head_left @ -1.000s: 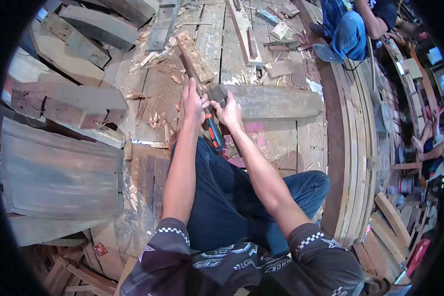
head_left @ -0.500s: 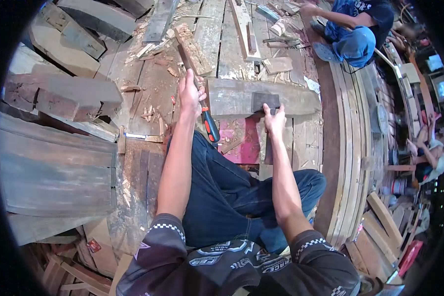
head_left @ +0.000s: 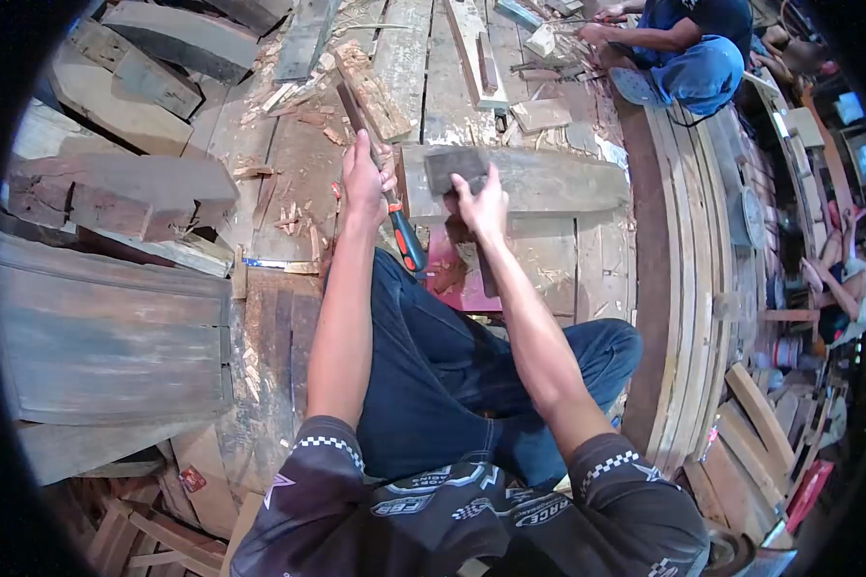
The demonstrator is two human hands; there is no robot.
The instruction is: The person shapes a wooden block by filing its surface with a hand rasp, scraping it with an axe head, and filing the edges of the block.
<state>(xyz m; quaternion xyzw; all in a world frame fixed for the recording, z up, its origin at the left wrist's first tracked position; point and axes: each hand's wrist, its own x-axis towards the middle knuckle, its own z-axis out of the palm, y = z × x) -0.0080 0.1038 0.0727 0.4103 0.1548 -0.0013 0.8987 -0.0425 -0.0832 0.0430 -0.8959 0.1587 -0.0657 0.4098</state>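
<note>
On my remote feed, the right hand [head_left: 481, 200] clasps a dark mallet [head_left: 452, 171] near its head, over a plank [head_left: 563, 183]; the left hand [head_left: 366, 183] wraps a chisel [head_left: 407, 240], blade beside a rough block [head_left: 380, 101]. Shavings [head_left: 291, 219] suggest cutting is underway; I can't tell what's left.

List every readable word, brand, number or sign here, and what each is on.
"RACE": wearer's shirt.
Shirt's other lettering: too blurred to read surely.
Red label, picture's lower left: too small to read.
Co-worker's shirt: marking unreadable.
</note>
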